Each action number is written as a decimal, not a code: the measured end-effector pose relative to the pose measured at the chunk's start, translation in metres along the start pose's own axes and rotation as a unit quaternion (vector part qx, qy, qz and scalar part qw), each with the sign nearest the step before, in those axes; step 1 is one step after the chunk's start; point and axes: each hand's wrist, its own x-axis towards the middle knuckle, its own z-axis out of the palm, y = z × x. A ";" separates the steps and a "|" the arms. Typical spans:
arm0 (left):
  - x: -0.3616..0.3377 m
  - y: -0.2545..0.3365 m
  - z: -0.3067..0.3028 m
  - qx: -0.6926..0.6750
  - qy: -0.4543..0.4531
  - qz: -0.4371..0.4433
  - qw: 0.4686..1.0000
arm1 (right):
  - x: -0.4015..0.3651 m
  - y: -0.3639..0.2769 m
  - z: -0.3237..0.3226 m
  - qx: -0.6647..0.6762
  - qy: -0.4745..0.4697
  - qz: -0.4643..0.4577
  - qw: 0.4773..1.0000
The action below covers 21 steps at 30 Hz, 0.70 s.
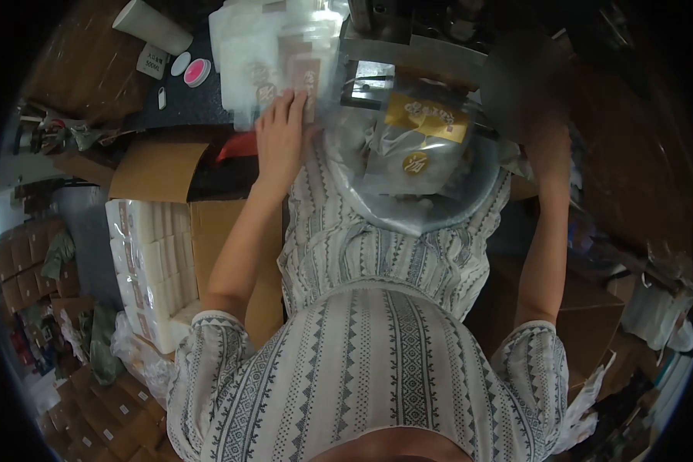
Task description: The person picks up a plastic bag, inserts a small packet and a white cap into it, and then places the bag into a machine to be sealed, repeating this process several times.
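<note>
My left hand [282, 137] lies with its fingers stretched out over the near edge of a pile of clear printed plastic bags [242, 46]. My right hand [548, 146] is at the right, beside the machine; a dark blurred patch hides its fingers, so any grip cannot be made out. Between my hands a wide, shiny basin [377, 206], which looks lined with clear plastic, sits over my lap. On top of it rests a clear plastic bag with a gold printed band [427, 117] and a round gold mark.
A dark metal machine [416, 58] stands behind the basin. On the dark table at left are a white cup [152, 27], a label card [153, 61] and a small pink-filled tub [197, 73]. An open cardboard box [158, 171] and stacked white packs [150, 262] stand below.
</note>
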 end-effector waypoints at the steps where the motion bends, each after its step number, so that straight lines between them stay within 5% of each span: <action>1: -0.004 0.001 -0.010 -0.002 -0.004 -0.001 1.000 | -0.008 -0.003 -0.011 0.040 -0.026 0.029 0.998; 3: -0.005 0.000 -0.032 -0.086 -0.103 -0.169 0.977 | -0.018 -0.014 -0.028 0.078 -0.053 0.054 0.994; 5: 0.000 0.017 -0.047 -0.111 -0.074 -0.165 0.977 | -0.027 -0.037 -0.036 0.249 -0.112 0.023 0.962; 8: 0.012 0.044 -0.066 -0.151 -0.043 -0.155 0.975 | -0.029 -0.090 -0.026 0.318 -0.161 -0.071 0.932; 9: 0.016 0.050 -0.070 -0.165 -0.036 -0.152 0.974 | -0.027 -0.097 -0.020 0.318 -0.160 -0.073 0.932; 11: 0.020 0.056 -0.076 -0.189 -0.024 -0.114 0.975 | -0.024 -0.106 -0.008 0.257 -0.086 -0.221 0.937; 13: 0.021 0.062 -0.076 -0.214 -0.015 -0.074 0.974 | -0.023 -0.106 -0.010 0.276 -0.129 -0.230 0.924; 16: 0.017 0.078 -0.065 -0.316 -0.140 -0.076 0.935 | -0.025 -0.100 -0.009 0.311 -0.184 -0.175 0.916; 18: 0.026 0.088 -0.052 -0.471 -0.290 -0.183 0.813 | -0.024 -0.090 -0.008 0.327 -0.188 -0.116 0.919; 19: 0.034 0.092 -0.046 -0.472 -0.288 -0.181 0.813 | -0.024 -0.082 -0.007 0.326 -0.136 -0.094 0.931; 21: 0.053 0.097 -0.033 -0.584 -0.366 -0.320 0.651 | -0.024 -0.067 -0.014 0.324 -0.083 -0.072 0.940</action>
